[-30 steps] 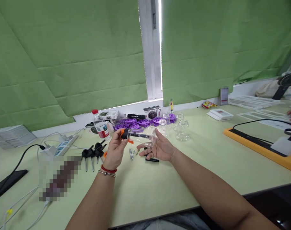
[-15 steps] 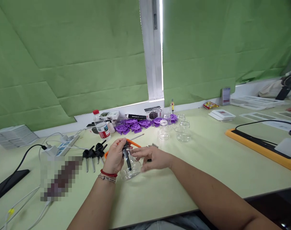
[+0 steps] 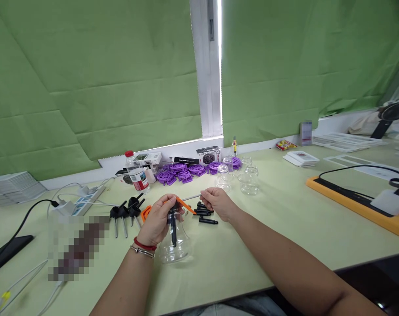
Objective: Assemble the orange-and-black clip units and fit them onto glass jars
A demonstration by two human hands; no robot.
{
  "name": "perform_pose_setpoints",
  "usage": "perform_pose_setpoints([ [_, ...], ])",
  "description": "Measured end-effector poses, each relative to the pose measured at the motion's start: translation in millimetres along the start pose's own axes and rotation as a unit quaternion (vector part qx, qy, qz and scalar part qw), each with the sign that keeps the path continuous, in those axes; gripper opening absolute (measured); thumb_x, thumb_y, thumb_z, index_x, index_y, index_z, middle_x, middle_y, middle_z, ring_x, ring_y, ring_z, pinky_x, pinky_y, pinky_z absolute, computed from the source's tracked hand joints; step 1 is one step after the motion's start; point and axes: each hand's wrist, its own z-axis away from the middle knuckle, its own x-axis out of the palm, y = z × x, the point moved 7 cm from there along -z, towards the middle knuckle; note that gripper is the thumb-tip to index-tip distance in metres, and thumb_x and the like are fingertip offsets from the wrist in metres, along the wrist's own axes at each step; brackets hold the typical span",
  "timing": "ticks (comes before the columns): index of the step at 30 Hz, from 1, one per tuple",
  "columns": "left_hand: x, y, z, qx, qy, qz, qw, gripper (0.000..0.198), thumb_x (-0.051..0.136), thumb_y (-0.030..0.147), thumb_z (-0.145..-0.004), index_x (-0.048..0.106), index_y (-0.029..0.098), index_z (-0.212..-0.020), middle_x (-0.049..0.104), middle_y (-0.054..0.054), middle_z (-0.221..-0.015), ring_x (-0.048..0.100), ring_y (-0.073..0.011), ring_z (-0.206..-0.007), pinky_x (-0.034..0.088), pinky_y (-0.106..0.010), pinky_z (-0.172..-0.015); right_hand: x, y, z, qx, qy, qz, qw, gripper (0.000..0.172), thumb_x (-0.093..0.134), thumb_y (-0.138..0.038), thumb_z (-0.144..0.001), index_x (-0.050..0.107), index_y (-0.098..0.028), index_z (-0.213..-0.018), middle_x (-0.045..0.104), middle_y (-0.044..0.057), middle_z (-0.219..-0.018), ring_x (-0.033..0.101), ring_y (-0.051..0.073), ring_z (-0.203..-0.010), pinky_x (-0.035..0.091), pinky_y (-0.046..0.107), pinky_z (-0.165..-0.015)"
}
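My left hand (image 3: 159, 217) is closed around the top of a clear, wide-based bottle (image 3: 175, 250) standing on the table. The bottle has a black fitting with an orange lever (image 3: 186, 205) slanting to the right, and a black tube (image 3: 173, 232) pointing down along it. My right hand (image 3: 217, 202) pinches the end of a thin metal rod (image 3: 192, 197), whose other end runs behind the orange lever. Beneath the right hand lie several black cylindrical parts (image 3: 208, 220). An orange piece (image 3: 146, 213) sits left of the bottle, partly hidden by my left hand.
Black parts with metal tubes (image 3: 123, 213) lie to the left. Purple plastic pieces (image 3: 184, 175), a red-capped water bottle (image 3: 137, 173) and several clear bottles (image 3: 250, 182) stand along the back. A power strip (image 3: 89, 202) with cables is at left, an orange-edged board (image 3: 357, 208) at right.
My right hand has left the bottle's side, moved up and right, and taken hold of the thin rod on the table. The bottle, tilted before, now stands more upright.
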Motion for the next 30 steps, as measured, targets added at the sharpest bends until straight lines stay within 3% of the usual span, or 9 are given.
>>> perform_pose_setpoints([
  [5, -7.3, -1.7, -3.4, -0.008, -0.009, 0.016, 1.000, 0.025, 0.063, 0.038, -0.077, 0.057, 0.016, -0.086, 0.061, -0.001, -0.070, 0.061, -0.0149, -0.061, 0.051, -0.028, -0.053, 0.7, -7.3, -1.8, -0.068, -0.026, 0.039, 0.997, 0.028, 0.070, -0.040, -0.066, 0.062, -0.015, -0.075, 0.051, -0.005, -0.056, 0.039, 0.006, -0.048, 0.034, 0.021, -0.048],
  [8, -12.8, 0.4, -4.5, 0.000, 0.001, -0.004, 1.000, 0.025, 0.064, 0.038, -0.076, 0.057, 0.017, -0.087, 0.062, -0.001, -0.071, 0.061, -0.0150, -0.061, 0.051, -0.027, -0.053, 3.8, -0.1, -3.6, -0.037, -0.037, -0.001, 0.999, 0.036, 0.071, -0.046, -0.065, 0.062, -0.015, -0.081, 0.057, -0.002, -0.063, 0.045, 0.006, -0.048, 0.038, 0.021, -0.047],
  [11, -15.3, 0.4, -5.0, -0.002, 0.003, -0.017, 1.000, 0.026, 0.065, 0.038, -0.074, 0.058, 0.017, -0.087, 0.063, -0.001, -0.071, 0.061, -0.0150, -0.061, 0.051, -0.027, -0.052, 6.4, 11.7, -6.5, 0.016, -0.033, -0.012, 0.999, 0.043, 0.061, -0.056, -0.072, 0.059, -0.013, -0.069, 0.054, -0.001, -0.054, 0.040, 0.005, -0.040, 0.031, 0.020, -0.039],
  [17, -19.1, -3.1, -6.8, -0.016, 0.009, -0.029, 0.999, 0.027, 0.066, 0.038, -0.073, 0.058, 0.015, -0.084, 0.063, -0.002, -0.071, 0.060, -0.0141, -0.058, 0.050, -0.026, -0.050, 8.8, 16.9, -9.3, 0.029, -0.026, -0.066, 0.997, 0.034, 0.074, -0.043, -0.064, 0.059, -0.014, -0.074, 0.059, -0.001, -0.060, 0.046, 0.006, -0.045, 0.035, 0.019, -0.040],
  [21, -21.4, -5.1, -8.5, -0.020, 0.008, -0.036, 0.999, 0.026, 0.066, 0.038, -0.074, 0.057, 0.016, -0.085, 0.062, -0.001, -0.071, 0.060, -0.0144, -0.059, 0.050, -0.026, -0.050, 8.1, 25.3, -11.2, 0.059, -0.015, -0.050, 0.997, 0.035, 0.068, -0.047, -0.069, 0.056, -0.014, -0.067, 0.055, -0.002, -0.052, 0.039, 0.004, -0.037, 0.025, 0.018, -0.033],
  [25, -23.6, -5.7, -9.2, -0.029, 0.008, -0.032, 0.999, 0.024, 0.064, 0.038, -0.076, 0.057, 0.016, -0.083, 0.063, -0.002, -0.071, 0.061, -0.0147, -0.060, 0.049, -0.025, -0.050, 6.7, 22.4, -15.6, -0.004, -0.007, -0.051, 0.999, 0.027, 0.075, -0.034, -0.061, 0.058, -0.015, -0.072, 0.057, -0.004, -0.055, 0.046, 0.006, -0.045, 0.037, 0.018, -0.042],
  [30, -30.9, -9.2, -9.0, -0.087, 0.026, 0.021, 0.996, 0.022, 0.060, 0.035, -0.079, 0.059, 0.014, -0.081, 0.065, -0.006, -0.073, 0.062, -0.0162, -0.061, 0.052, -0.028, -0.053, 6.2, 13.0, -16.6, -0.094, 0.005, -0.010, 0.995, 0.018, 0.071, -0.029, -0.064, 0.064, -0.015, -0.073, 0.057, -0.003, -0.056, 0.051, 0.008, -0.051, 0.044, 0.023, -0.053],
])
